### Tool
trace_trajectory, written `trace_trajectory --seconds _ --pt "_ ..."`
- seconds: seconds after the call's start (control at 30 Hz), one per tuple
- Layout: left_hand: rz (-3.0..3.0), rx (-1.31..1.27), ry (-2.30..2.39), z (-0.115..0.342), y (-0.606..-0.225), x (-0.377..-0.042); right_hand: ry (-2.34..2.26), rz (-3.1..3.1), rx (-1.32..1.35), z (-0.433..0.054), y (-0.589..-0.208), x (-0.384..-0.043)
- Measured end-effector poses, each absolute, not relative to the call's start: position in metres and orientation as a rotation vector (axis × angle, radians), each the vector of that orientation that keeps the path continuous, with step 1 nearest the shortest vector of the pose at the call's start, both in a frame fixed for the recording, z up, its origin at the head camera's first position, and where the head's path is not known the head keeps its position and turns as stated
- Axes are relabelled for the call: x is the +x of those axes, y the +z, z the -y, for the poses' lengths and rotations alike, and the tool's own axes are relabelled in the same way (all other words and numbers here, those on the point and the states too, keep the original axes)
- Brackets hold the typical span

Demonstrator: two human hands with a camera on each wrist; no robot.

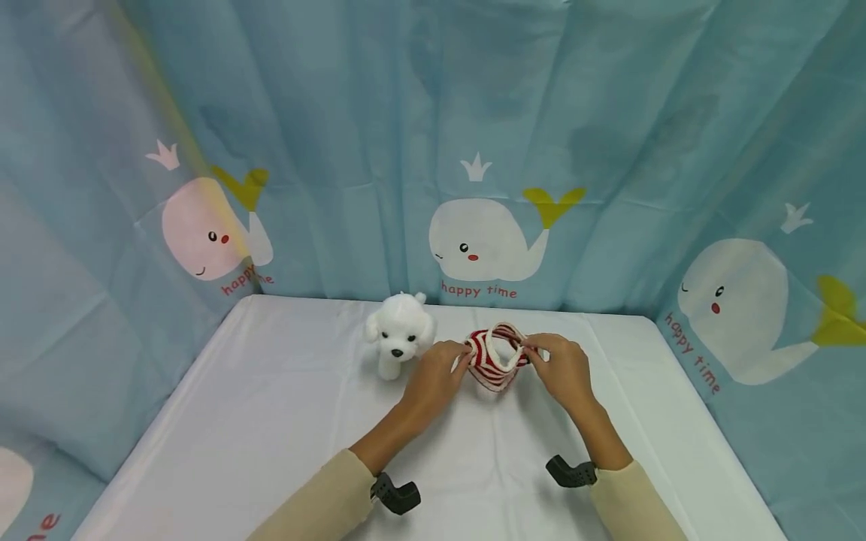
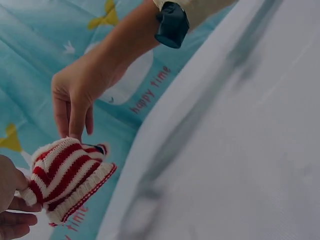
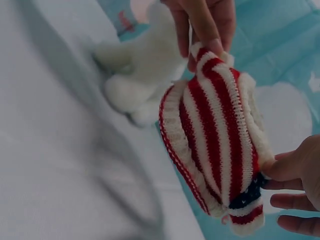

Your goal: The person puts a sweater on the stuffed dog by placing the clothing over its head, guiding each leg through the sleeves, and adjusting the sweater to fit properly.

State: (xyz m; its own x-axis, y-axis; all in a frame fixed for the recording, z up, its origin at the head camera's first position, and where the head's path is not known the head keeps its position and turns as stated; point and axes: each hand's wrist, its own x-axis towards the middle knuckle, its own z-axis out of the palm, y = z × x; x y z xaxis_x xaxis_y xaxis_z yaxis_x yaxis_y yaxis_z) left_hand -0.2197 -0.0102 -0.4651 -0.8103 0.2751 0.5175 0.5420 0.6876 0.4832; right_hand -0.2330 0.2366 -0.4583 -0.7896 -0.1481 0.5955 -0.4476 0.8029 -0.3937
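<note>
A small knitted sweater (image 1: 489, 370) with red and white stripes is stretched between my two hands, its opening turned upward in the head view. My left hand (image 1: 433, 379) pinches its left edge between thumb and fingers. On the opposite side my right hand (image 1: 563, 368) pinches the right edge, near a dark blue patch (image 3: 246, 196) seen in the right wrist view. Ribbed white trim borders the striped knit (image 2: 70, 172) in the left wrist view. Just beyond my left hand stands a white plush dog (image 1: 401, 330), facing forward, touched by neither hand.
A white cloth (image 1: 271, 406) covers the table. Blue curtains (image 1: 325, 113) printed with whales hang behind it and along both sides. A dark band (image 1: 395, 494) is on the left wrist and another (image 1: 571, 473) on the right.
</note>
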Motion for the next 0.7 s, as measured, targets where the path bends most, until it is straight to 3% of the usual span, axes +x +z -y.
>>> trace_trajectory --seconds 0.37,0.7 --pt "2.311 -0.658 -0.945 0.050 -0.427 -0.187 0.799 2.257 0.586 -0.212 -0.425 -0.207" --pt "2.263 -0.572 -0.997 0.085 -0.407 -0.178 0.825 2.175 0.660 -0.177 -0.402 -0.205"
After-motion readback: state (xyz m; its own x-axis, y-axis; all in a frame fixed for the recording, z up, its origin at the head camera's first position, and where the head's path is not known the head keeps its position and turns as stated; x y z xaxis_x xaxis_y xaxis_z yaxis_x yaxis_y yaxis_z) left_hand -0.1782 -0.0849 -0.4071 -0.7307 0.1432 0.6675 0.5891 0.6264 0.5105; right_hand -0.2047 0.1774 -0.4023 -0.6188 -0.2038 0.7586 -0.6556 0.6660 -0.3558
